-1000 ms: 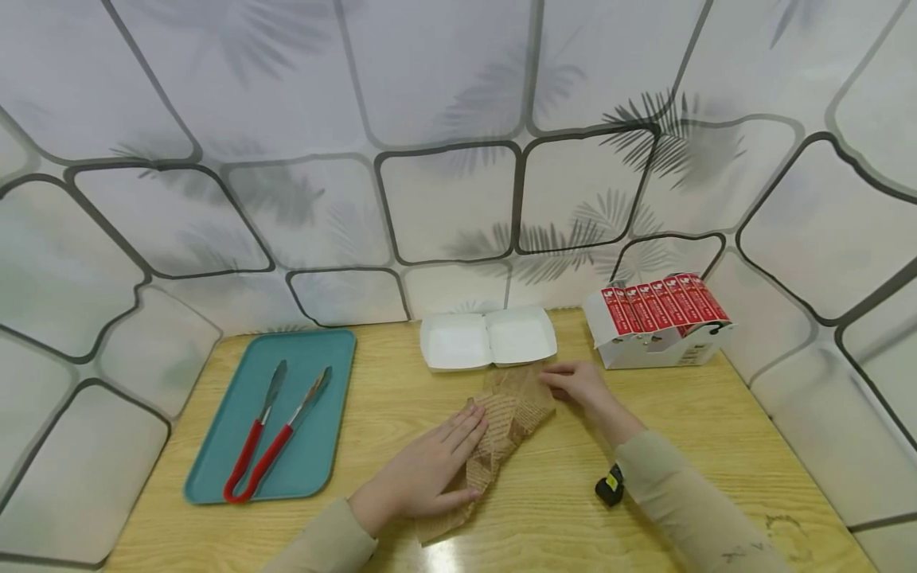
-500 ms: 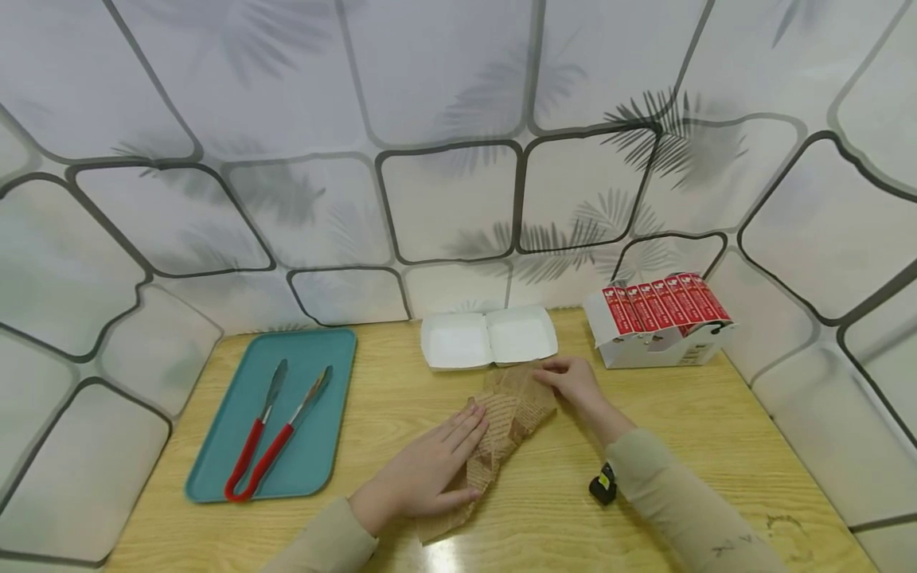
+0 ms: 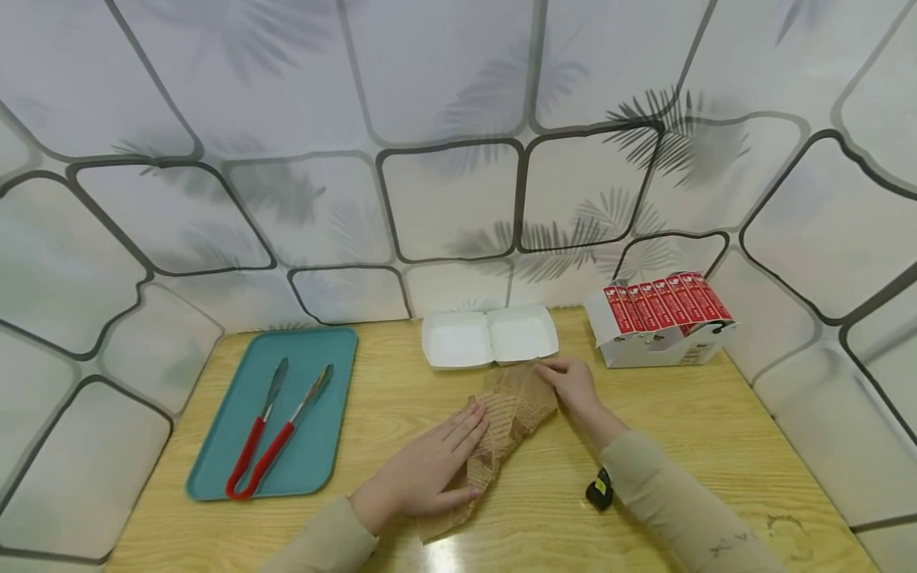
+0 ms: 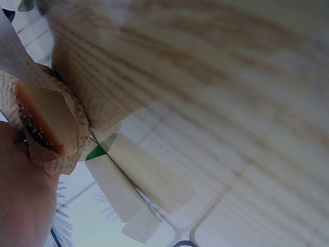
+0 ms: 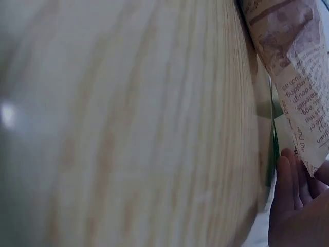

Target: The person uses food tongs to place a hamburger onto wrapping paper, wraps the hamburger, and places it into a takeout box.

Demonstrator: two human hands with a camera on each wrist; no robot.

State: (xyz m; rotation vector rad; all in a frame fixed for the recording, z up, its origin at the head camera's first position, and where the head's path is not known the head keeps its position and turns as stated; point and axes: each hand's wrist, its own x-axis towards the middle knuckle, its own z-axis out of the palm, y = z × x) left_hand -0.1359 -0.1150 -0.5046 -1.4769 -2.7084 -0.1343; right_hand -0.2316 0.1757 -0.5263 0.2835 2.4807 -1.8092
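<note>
A sheet of brown printed wrapping paper [image 3: 510,410] lies slantwise on the table, folded around a piece of bread. The bread [image 4: 54,121] shows through the paper's mouth in the left wrist view, with a browned crust and pale seeds. My left hand [image 3: 433,465] rests over the near part of the wrap, fingers straight and together, thumb spread along its near side. At the far right end, my right hand [image 3: 575,387] pinches a corner of the paper between thumb and fingers. In the right wrist view, the printed paper hangs above the fingers [image 5: 290,180].
An opened white takeaway box [image 3: 458,342] sits just behind the paper. To the left, a teal tray [image 3: 315,469] bears red-handled tongs [image 3: 268,458]. A white carton [image 3: 648,350] of red packets stands at the back right. A small black device [image 3: 600,491] shows beside the right sleeve.
My right hand has shifted slightly to the left and away from me at the paper's far end, and its sleeve has moved left with it. My left hand has stayed in place.
</note>
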